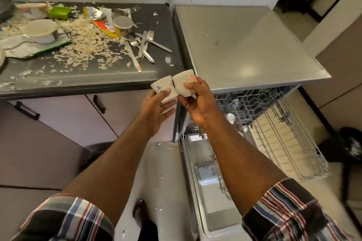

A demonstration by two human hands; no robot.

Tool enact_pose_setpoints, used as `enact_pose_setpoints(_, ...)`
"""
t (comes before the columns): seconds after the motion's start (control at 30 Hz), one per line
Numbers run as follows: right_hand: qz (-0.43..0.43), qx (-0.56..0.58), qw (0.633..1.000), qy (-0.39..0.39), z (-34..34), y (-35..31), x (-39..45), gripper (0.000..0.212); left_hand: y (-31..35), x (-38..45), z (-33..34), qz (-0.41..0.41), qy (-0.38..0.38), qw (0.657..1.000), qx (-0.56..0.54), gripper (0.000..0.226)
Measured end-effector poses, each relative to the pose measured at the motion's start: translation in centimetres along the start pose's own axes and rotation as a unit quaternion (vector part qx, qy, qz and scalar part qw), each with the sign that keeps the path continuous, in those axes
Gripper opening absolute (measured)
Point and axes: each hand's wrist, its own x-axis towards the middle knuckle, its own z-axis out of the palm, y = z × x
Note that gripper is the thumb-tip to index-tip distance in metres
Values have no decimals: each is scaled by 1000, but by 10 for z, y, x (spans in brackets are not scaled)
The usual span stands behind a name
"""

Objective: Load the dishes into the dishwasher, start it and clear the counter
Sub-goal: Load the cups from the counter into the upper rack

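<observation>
Your left hand and right hand each grip a small white ceramic cup near the pulled-out wire dishwasher rack; beyond your fingers the steel cutlery and the flake-strewn grey counter await loading and clearing.

Soft even daylight, glare on the dishwasher top, wide-angle edge distortion.

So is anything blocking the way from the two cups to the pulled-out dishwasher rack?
Nothing visible does. The left hand and right hand hold the cups above the open door; the rack lies clear to the right.
</observation>
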Motion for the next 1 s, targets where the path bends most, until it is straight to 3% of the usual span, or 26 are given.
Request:
enact_pose_setpoints(0.37, 15, -4, 997, 75, -194, -34, -64, 54, -139, -53, 124, -80, -33, 996, 39, 26)
enact_pose_setpoints(0.57, 21, -45, 980, 193, -268, -32, -68, 52, -190, -44, 157, -147, 4, 988, 43, 42)
enact_pose_setpoints(0.83, 53, -163, 952, 252, -341, -7, -62, 41, -236, -24, 178, -185, 33, 981, 50, 10)
enact_pose_setpoints(1.0, 70, -346, 911, 215, -373, 10, -41, 65, -266, -11, 188, -184, 59, 979, 58, 11)
